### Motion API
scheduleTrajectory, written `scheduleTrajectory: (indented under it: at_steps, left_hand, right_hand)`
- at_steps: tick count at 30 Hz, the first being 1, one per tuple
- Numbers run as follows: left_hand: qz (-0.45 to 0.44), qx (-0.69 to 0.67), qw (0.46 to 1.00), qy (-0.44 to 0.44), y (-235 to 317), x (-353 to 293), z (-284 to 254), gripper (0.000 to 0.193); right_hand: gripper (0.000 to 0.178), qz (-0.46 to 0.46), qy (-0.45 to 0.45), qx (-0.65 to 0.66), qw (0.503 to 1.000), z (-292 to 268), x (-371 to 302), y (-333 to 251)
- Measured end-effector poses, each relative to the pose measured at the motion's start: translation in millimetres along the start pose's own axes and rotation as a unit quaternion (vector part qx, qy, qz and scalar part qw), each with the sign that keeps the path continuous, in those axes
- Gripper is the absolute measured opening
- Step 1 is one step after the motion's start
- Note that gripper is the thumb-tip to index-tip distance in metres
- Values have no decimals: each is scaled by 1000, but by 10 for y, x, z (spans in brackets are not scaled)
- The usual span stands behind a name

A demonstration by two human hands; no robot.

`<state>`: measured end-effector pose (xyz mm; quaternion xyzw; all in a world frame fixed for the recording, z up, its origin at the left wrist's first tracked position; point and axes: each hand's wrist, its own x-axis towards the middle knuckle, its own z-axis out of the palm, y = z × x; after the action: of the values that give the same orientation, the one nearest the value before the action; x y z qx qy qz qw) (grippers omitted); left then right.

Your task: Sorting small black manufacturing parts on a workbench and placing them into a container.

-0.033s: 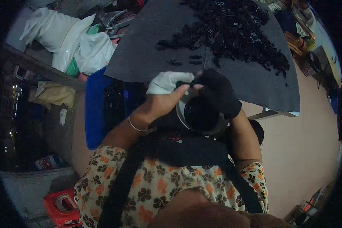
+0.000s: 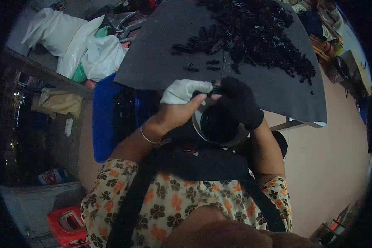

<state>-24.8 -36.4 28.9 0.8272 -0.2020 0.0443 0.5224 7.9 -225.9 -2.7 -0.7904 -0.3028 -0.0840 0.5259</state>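
a small black piece (image 2: 214, 89) is between the two hands, just off the near edge of the grey surface (image 2: 153, 62). it looks dark, short and narrow, with a faint shine; its exact shape is blurred and partly covered. the left hand (image 2: 181, 94), in a white glove with a bare thumb, has its fingers pinched on the left part; the right hand (image 2: 239, 101), in a black glove, grasps the right part. below them sits a round white container (image 2: 200, 131), dark inside. similar black pieces (image 2: 260, 41) lie heaped at the far right of the surface.
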Motion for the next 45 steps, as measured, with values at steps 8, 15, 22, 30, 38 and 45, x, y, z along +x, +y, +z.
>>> scheduleTrajectory:
  at_steps: [8,15,22,30,38,45]
  left_hand:
    - [157,185,962,-126,-265,279,-383,31]
    - [137,390,910,2,-988,1036,-820,28]
    - [-14,482,876,22,-923,1031,-645,24]
    - [18,69,994,80,-430,740,-420,19]
    - [30,32,998,38,-360,490,-170,33]
    - [165,95,982,14,-252,486,-131,37]
  right_hand:
    - [28,62,-140,-85,984,-279,-19,15]
    - [35,19,68,-327,942,-193,227,253]
    - [41,31,67,-128,989,-221,218,489]
    - [35,-138,84,-375,913,-204,148,424]
    - [23,-120,101,-207,966,-157,137,138]
    - [23,-225,74,-221,946,-46,112,42]
